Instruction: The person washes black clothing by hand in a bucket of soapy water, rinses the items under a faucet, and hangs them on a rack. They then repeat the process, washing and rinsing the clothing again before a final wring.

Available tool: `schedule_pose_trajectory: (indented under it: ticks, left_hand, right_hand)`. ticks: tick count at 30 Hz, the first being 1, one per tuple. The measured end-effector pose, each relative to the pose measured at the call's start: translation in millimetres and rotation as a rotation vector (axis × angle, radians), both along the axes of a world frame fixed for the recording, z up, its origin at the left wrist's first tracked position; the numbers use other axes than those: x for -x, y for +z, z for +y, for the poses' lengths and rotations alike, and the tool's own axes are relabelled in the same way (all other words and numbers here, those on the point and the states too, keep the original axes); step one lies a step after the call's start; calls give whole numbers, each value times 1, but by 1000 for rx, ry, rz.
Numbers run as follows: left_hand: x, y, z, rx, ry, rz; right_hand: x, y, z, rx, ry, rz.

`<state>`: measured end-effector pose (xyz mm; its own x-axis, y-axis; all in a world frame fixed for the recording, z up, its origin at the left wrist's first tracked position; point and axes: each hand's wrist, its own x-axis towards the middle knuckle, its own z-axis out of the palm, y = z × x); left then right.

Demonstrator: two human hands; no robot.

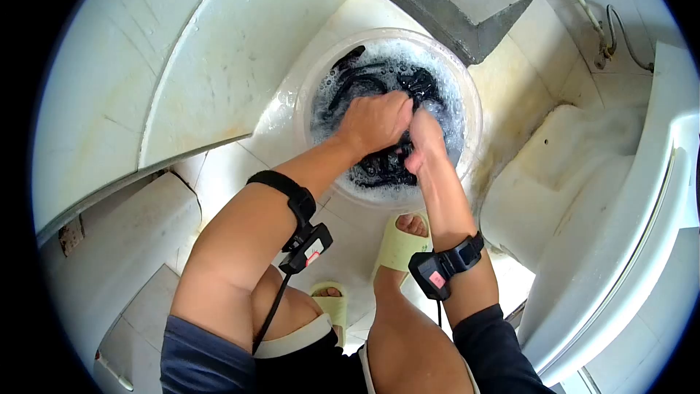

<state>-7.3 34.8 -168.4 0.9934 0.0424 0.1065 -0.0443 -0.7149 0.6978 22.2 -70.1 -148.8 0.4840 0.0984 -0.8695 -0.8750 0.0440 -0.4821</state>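
A round pale basin (474, 113) on the floor holds sudsy water (448, 80) and soaked black cloth (386, 168). Over the middle of it, my left hand (375, 120) is closed, its fingers curled round the wet black cloth. Close beside it on the right, my right hand (425, 135) is closed on the same cloth, the wrist turned so the inner forearm shows. My fingertips are partly hidden by the hands themselves and the cloth. One dark fold pokes up at the basin's upper left edge.
A pale curved panel (211, 51) rises on the left. A dark grey ledge (452, 18) stands behind the basin. To the right are a white toilet (620, 226) and a pipe with a hose (612, 33). My feet in light green slippers (397, 244) stand just below the basin.
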Motion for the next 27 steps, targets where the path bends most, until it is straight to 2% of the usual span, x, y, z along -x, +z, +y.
schedule_pose_trajectory:
  ticks: [1,2,3,5,6,7,9,10,11,13,14,15,16,17,18,19,20,21,23,25,27]
  left_hand:
    - [4,-9,5,-168,-84,52]
    - [2,-2,13,-225,-176,208]
    - [3,-5,18,-222,-179,213]
    - [2,-10,22,-301,-224,493]
    - [-8,-10,19,-347,-276,690]
    - [-10,-7,15,-349,-276,687]
    - [-13,0,8,-469,-227,648]
    - [-15,-18,4,-211,14,745]
    - [-15,-25,-3,-214,11,741]
    - [-16,-28,-17,962,658,974]
    - [-10,-16,-25,1066,735,924]
    - [-5,7,-29,1015,631,767]
    - [-3,21,-31,736,469,667]
    - [-1,31,-32,459,306,561]
    - [0,37,-35,465,305,566]
    - [1,41,-38,335,203,307]
    - [1,44,-40,203,100,50]
    - [-1,39,-35,204,102,46]
    - [-8,27,-17,108,-108,-168]
    - [-9,17,-10,145,-144,-230]
    - [-9,1,5,165,-200,-94]
  right_hand:
    - [4,-4,-1,73,76,-7]
    - [5,-9,1,179,84,-10]
    - [7,-15,0,181,83,-3]
    - [13,-34,-6,408,498,-351]
    - [14,-49,-8,613,773,-624]
    - [17,-63,-13,614,771,-627]
    - [26,-88,-21,853,837,-846]
    - [30,-190,-24,482,198,-472]
    - [24,-164,-25,481,193,-475]
    - [4,-56,-24,763,1126,-440]
    - [3,-32,-17,766,1121,-445]
    - [3,-15,-7,413,508,-228]
    - [6,-8,-3,56,-97,3]
    - [3,-36,-14,-280,-330,179]
    - [3,-45,-21,-442,-324,109]
    - [2,-55,-29,-606,-314,36]
    - [-2,-95,-50,-947,-212,-74]
    - [-4,-60,-37,-947,-209,-76]
    - [-6,3,-15,-512,-374,195]
    - [-9,-3,-10,-490,-366,204]
    - [-8,-2,-5,-163,-159,12]
